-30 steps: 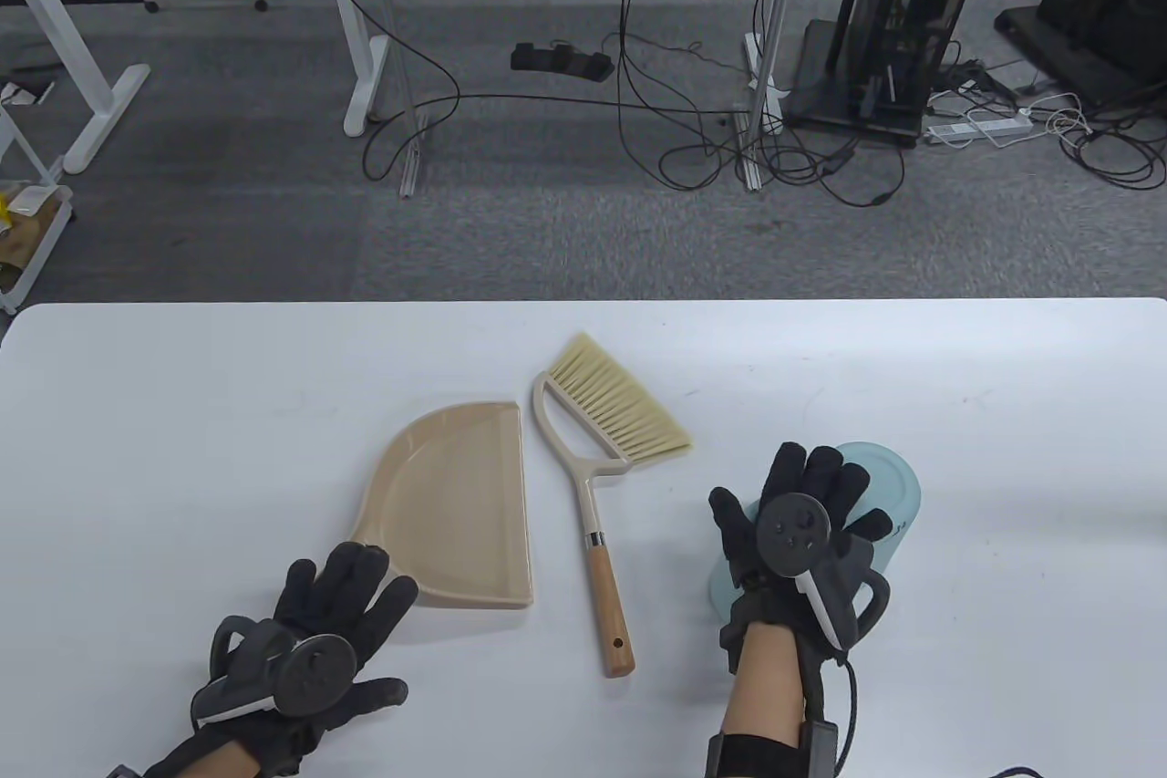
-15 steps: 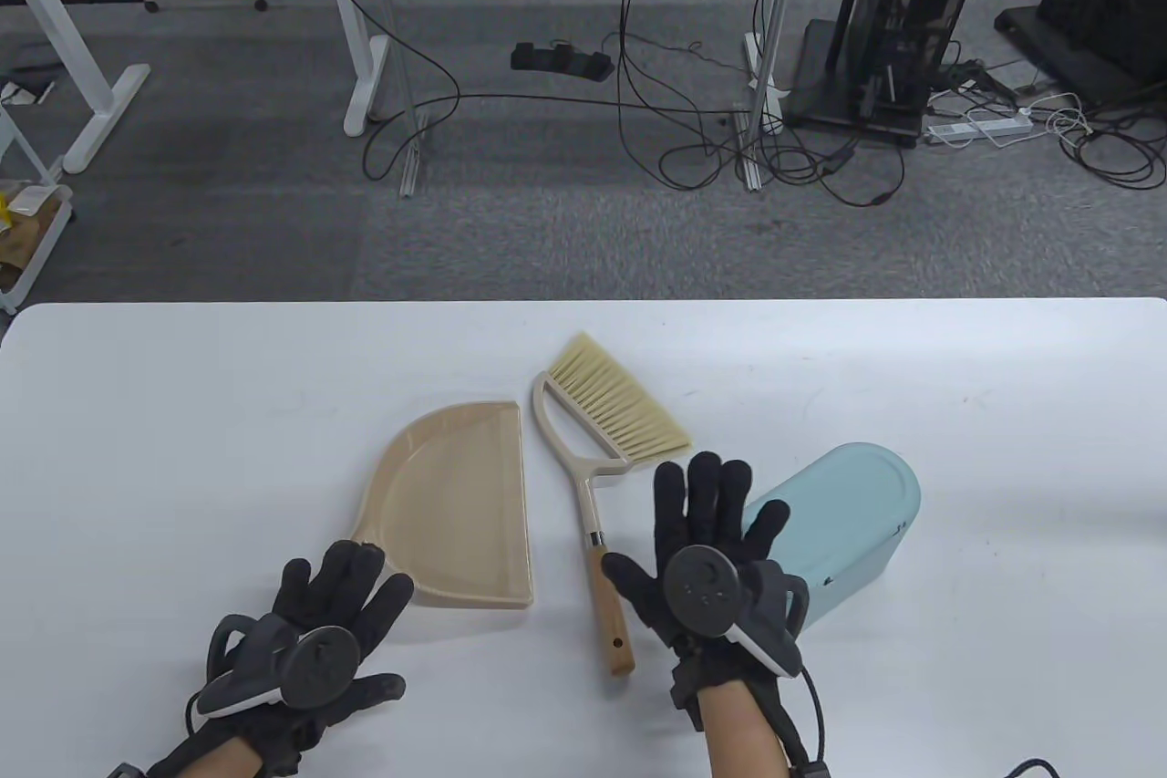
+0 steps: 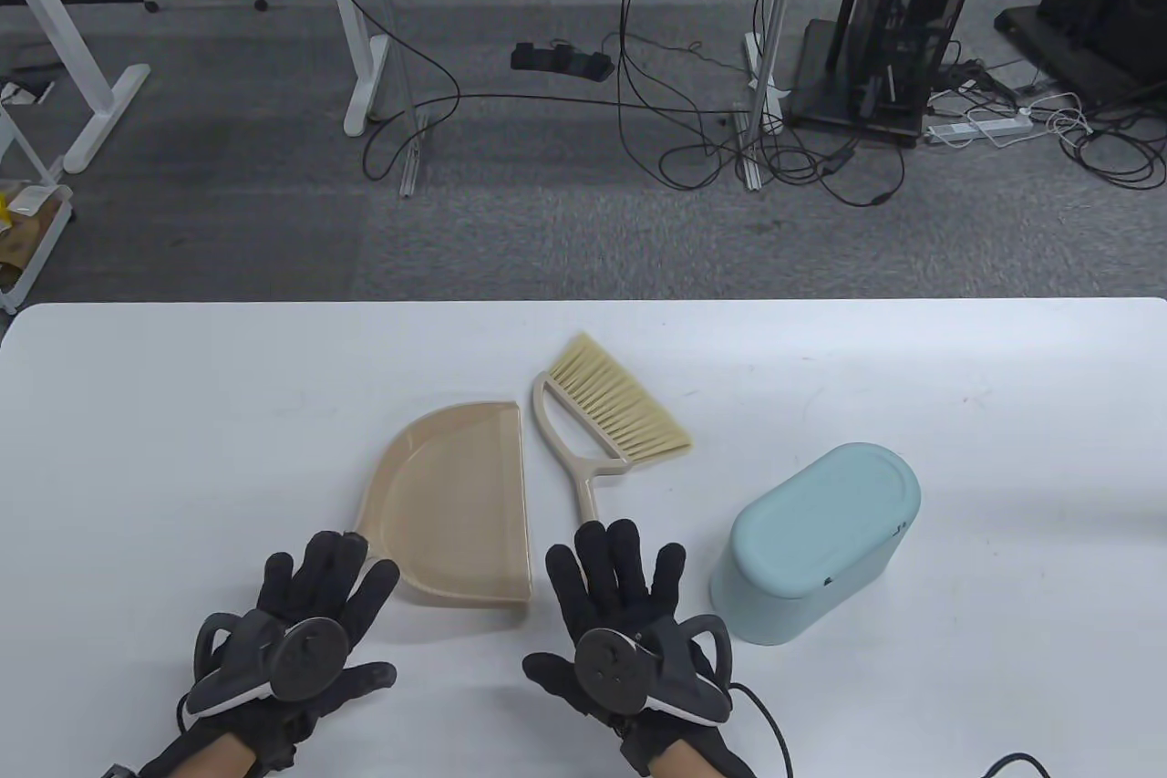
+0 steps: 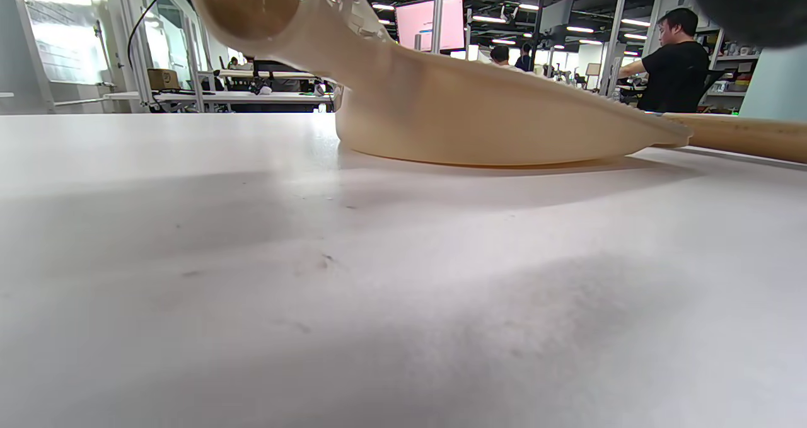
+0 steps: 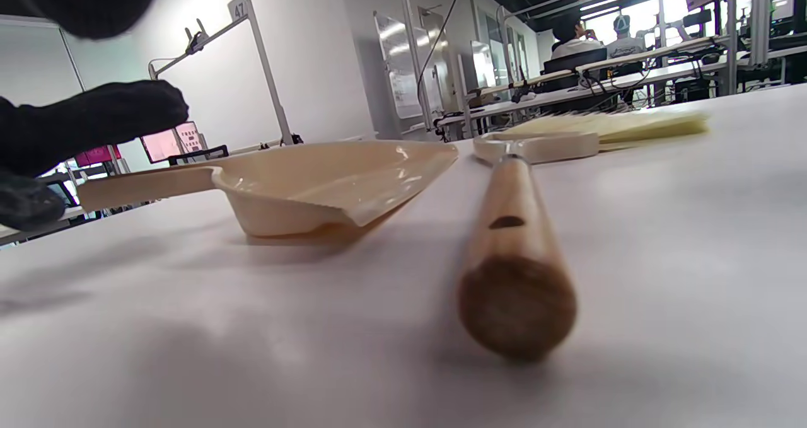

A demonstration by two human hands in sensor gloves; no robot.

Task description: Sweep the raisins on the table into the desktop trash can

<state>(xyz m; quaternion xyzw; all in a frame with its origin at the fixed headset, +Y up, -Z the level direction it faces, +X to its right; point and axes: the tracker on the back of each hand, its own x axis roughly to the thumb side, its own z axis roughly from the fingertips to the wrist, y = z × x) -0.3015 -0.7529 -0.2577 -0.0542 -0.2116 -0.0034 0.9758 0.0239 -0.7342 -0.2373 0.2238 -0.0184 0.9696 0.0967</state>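
On the white tabletop [image 3: 182, 413] the beige dustpan [image 3: 456, 504] lies flat beside the brush [image 3: 597, 431], with the pale blue trash can [image 3: 816, 541] upright to their right; no raisins can be made out. The left hand [image 3: 301, 632] hovers spread over the dustpan's handle. The right hand [image 3: 620, 623] is spread above the brush's wooden handle, gripping nothing.

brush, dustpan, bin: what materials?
Brush: wooden grip, grain visible at its end, cream plastic-looking frame, pale bristles that look synthetic. Dustpan: glossy beige plastic, with sheen in the right wrist view. Bin: smooth pale-blue shell, probably plastic.
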